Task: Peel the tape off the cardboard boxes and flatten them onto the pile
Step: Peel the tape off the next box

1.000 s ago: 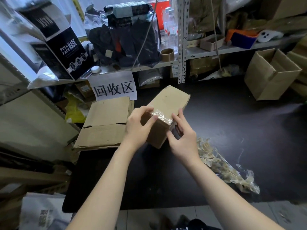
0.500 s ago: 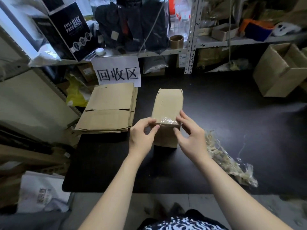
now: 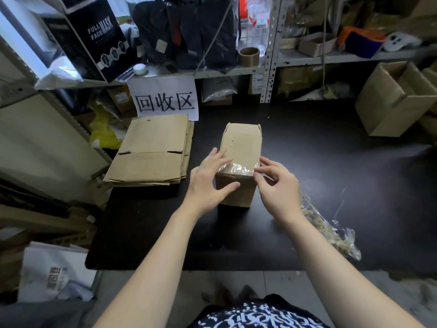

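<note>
Dim indoor view, lit mainly by bright white light spilling in at the top left corner. The black surface (image 3: 331, 162) swallows light and shows only faint shadows. A strip of clear tape (image 3: 238, 168) catches white glare. Wide-angle distortion bends the shelf post (image 3: 270, 50) and stretches the edges, where the floor (image 3: 390, 292) smears into blur.

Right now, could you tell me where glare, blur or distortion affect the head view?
Head view: glare glints on the clear tape across the box; the wide lens tilts the shelf upright; the black tabletop hides shadows; the lower right floor is smeared.
</note>
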Available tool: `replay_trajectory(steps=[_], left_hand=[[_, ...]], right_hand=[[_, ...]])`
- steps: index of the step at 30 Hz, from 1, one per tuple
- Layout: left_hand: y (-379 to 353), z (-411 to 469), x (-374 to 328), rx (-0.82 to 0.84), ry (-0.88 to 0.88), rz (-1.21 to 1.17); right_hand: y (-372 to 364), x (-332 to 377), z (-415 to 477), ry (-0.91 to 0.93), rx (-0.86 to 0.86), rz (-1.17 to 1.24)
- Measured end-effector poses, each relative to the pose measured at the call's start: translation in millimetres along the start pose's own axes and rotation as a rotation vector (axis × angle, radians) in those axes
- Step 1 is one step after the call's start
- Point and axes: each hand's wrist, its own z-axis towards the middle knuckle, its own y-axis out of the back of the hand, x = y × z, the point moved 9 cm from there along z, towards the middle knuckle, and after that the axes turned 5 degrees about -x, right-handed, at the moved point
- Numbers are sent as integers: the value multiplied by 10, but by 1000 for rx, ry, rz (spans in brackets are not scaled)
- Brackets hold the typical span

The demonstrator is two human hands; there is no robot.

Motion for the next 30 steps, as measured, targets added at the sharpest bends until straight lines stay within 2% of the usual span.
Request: replay_trajectory(steps=[4, 8, 13, 17, 20, 22, 27, 30], left_hand=[[-63, 119, -59, 51, -69, 59], [-51, 102, -73, -67, -100, 125], [-77, 42, -75, -153, -42, 161], [-103, 61, -133, -145, -55, 168], [-97, 70, -137, -127, -60, 165], [-94, 80, -130, -119, -71, 171], [-111, 214, -159, -75, -156, 225], [-158, 278, -133, -51, -141, 232]], right_hand=[[39, -27, 98, -125, -22, -86], [18, -21, 128, -103, 12, -262], [-32, 43, 22, 81, 34, -333], [70, 196, -40, 320, -42, -331], [115, 300, -50, 391, -80, -316], [154, 342, -39, 384, -101, -282], [117, 279, 55, 231, 8, -205], [111, 317, 25, 296, -13, -228]])
